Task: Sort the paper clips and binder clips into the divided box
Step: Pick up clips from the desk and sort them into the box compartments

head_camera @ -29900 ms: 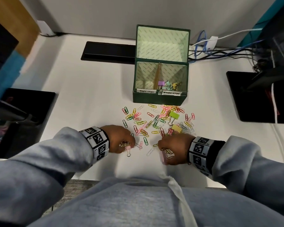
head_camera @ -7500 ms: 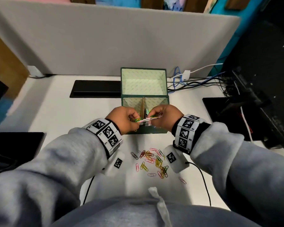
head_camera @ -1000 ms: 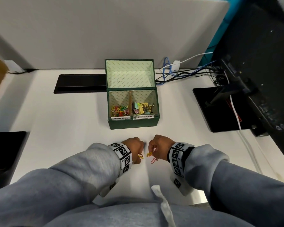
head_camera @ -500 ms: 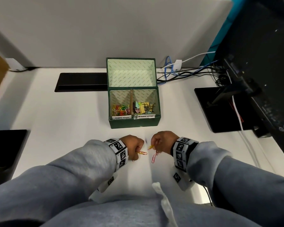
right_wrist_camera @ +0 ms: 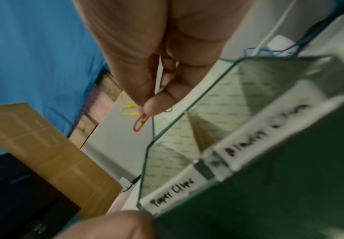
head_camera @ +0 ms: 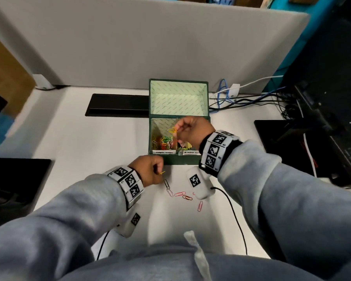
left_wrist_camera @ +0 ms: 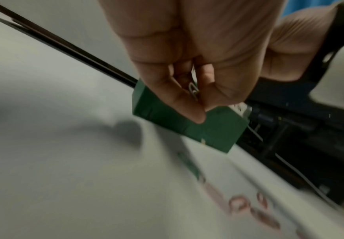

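The green divided box [head_camera: 177, 160] stands open at the desk's middle, with coloured paper clips [head_camera: 162, 141] heaped in its left compartment and binder clips in the right one, mostly hidden by my right wrist. My right hand [head_camera: 187, 128] hovers over the left compartment and pinches yellow and orange paper clips [right_wrist_camera: 133, 111]. My left hand [head_camera: 150, 172] is just in front of the box's left corner and pinches a yellow paper clip [head_camera: 162, 173]. Several loose paper clips [head_camera: 179, 194] lie on the white desk [head_camera: 69, 138] below the box.
A black slot [head_camera: 118, 105] lies behind the box on the left. Cables [head_camera: 241, 100] and black stands crowd the right side. A dark pad [head_camera: 14, 173] sits at the left edge. A grey partition [head_camera: 150, 41] closes the back. A thin black cable [head_camera: 231, 209] trails on the desk.
My right hand rose from the desk to above the box's left compartment with its clips. My left hand moved up close to the box's front.
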A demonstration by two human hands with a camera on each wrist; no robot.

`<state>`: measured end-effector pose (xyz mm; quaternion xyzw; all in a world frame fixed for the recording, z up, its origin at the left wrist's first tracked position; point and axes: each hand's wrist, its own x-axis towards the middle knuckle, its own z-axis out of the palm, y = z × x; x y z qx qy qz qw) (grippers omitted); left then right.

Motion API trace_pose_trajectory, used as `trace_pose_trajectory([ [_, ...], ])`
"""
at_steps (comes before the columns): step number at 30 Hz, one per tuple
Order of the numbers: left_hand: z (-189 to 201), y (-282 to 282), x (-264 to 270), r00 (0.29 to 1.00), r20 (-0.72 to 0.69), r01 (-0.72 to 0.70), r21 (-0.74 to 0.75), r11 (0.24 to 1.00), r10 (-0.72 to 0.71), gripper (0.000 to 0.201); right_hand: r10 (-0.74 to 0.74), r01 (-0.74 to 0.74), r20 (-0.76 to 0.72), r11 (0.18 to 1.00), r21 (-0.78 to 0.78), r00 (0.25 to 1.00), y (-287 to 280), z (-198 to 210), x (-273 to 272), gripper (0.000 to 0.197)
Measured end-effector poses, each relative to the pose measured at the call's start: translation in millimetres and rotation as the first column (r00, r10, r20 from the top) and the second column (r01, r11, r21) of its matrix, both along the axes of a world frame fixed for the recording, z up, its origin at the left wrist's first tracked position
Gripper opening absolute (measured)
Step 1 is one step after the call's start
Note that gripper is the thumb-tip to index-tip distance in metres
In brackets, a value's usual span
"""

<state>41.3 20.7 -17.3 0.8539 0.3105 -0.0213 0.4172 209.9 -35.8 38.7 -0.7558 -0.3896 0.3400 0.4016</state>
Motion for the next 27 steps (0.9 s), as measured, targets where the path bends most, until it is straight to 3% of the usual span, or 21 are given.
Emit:
trace_pose_trajectory([
  [4, 28.6, 25.7, -3.9, 0.983, 0.098, -0.156, 0.027, 0.987, 0.152, 0.036, 0.099, -0.086, 0.184, 0.993, -0.080, 0.978, 29.0, -1.5, -14.1, 0.010],
  [7, 47.4, 44.1, 4.0, 0.962, 0.142, -0.246, 0.084, 0.966, 0.233, 0.033, 0.162, -0.116, 0.248, 0.975, -0.191, 0.955, 27.5, -11.2, -14.2, 0.019],
  [10, 61.1, 50.4, 17.2, 0.969, 0.163, -0.213, 0.181, 0.960, 0.184, 0.030, 0.146, -0.110, 0.258, 0.983, -0.146, 0.955, 11.5, -11.7, -11.7, 0.019],
  [12, 64.0, 49.2, 26.6, 0.978, 0.146, -0.177, 0.228, 0.958, 0.146, 0.017, 0.164, -0.132, 0.263, 0.982, -0.135, 0.951, -5.3, -9.7, -7.0, 0.016],
  [14, 62.0, 47.2, 33.4, 0.983, 0.126, -0.162, 0.264, 0.951, 0.133, 0.017, 0.229, -0.175, 0.294, 0.964, -0.200, 0.928, -24.0, -8.1, 0.6, 0.014],
  [16, 59.5, 43.5, 36.8, 0.986, 0.125, -0.144, 0.280, 0.949, 0.112, 0.022, 0.385, -0.269, 0.294, 0.890, -0.367, 0.875, -41.9, -9.2, 8.0, 0.020],
  [20, 51.9, 27.6, 31.4, 0.992, 0.046, 0.098, 0.321, 0.942, -0.119, 0.019, 0.689, -0.343, 0.183, 0.551, -0.760, 0.701, -79.0, -31.5, 10.3, 0.052],
  [21, 48.0, 21.6, 29.5, 0.979, -0.020, 0.199, 0.312, 0.929, -0.203, 0.018, 0.685, -0.319, 0.182, 0.536, -0.782, 0.705, -87.8, -39.6, 9.4, 0.062],
  [24, 30.3, 3.8, 23.0, 0.859, -0.287, 0.495, 0.260, 0.829, -0.423, 0.027, 0.610, -0.294, 0.198, 0.609, -0.737, 0.767, -104.1, -54.4, 2.1, 0.079],
  [27, 9.5, -4.5, 19.1, 0.747, -0.479, 0.599, 0.182, 0.780, -0.462, 0.044, 0.640, -0.347, 0.211, 0.630, -0.695, 0.739, -108.7, -58.5, -8.7, 0.078],
])
